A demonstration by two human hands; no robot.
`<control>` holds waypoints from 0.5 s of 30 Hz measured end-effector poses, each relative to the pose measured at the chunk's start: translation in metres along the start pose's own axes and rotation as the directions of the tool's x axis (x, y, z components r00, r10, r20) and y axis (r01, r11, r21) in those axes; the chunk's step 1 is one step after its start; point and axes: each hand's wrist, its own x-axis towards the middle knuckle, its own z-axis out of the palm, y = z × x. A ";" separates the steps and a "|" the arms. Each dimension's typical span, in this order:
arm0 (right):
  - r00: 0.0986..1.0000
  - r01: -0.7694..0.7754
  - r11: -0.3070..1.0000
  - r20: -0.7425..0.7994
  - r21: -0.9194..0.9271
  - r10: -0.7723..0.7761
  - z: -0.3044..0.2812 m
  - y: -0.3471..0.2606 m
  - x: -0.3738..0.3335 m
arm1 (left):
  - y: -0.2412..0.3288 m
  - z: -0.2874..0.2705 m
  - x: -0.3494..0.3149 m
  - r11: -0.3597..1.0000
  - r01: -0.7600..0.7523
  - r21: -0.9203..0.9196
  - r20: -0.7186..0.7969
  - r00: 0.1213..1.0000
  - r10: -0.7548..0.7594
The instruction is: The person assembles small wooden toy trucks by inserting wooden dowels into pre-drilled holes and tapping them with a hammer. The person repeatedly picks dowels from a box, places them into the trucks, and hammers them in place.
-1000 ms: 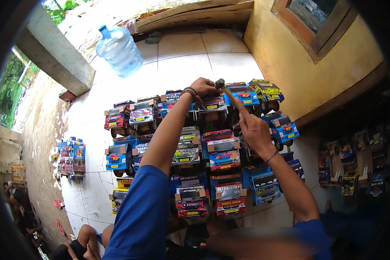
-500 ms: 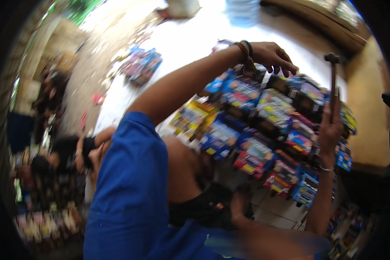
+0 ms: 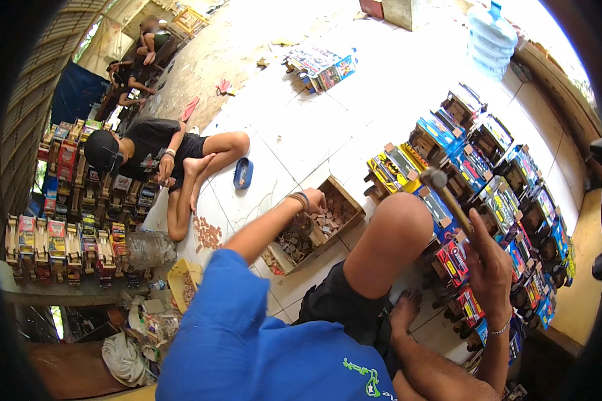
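My left hand is down in a wooden box. Its fingers curl in among small wooden blocks; whatever they pinch is hidden. Dark small bits fill the box's nearer compartment. My right hand is closed round the handle of a hammer, its head raised up and leftward. Beyond and beside that hand stand rows of colourful toy trucks, with a yellow one at the left end of the group. My bent knee rises between box and trucks.
A co-worker sits on the tiled floor at left, near a blue dish and scattered wooden blocks. More toy trucks are stacked behind. One decorated truck and a water jug stand farther off.
My left hand has moved from above the toy trucks down into the wooden box. The right hand keeps the hammer, now tilted leftward. The view has swung left.
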 end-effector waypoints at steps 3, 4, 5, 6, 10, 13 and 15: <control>1.000 0.017 1.000 0.023 -0.006 -0.016 0.006 -0.010 -0.003 | -0.001 0.063 0.057 0.970 0.202 0.138 0.067 0.975 -0.213; 1.000 0.014 1.000 0.016 0.006 -0.014 0.008 -0.012 -0.004 | -0.002 0.077 0.068 0.974 0.100 0.203 0.242 0.959 -0.149; 1.000 0.001 1.000 0.023 0.003 -0.001 0.008 -0.013 -0.005 | 0.002 0.090 0.080 0.969 0.187 0.163 0.198 0.956 -0.218; 1.000 -0.007 1.000 0.017 0.022 0.006 0.009 -0.014 -0.007 | 0.010 0.103 0.086 0.966 0.174 0.192 0.143 0.969 -0.203; 1.000 -0.027 1.000 0.002 -0.011 0.027 0.007 -0.015 -0.011 | 0.022 0.110 0.088 0.983 0.119 0.137 -0.103 0.989 -0.106; 0.999 -0.046 0.999 -0.018 -0.023 0.045 0.005 -0.016 -0.010 | 0.014 0.074 0.078 0.973 0.186 0.139 -0.071 0.982 -0.178; 0.994 -0.112 0.993 0.003 -0.023 0.112 0.003 -0.018 -0.008 | 0.004 0.042 0.069 0.990 0.116 0.084 0.066 0.990 -0.121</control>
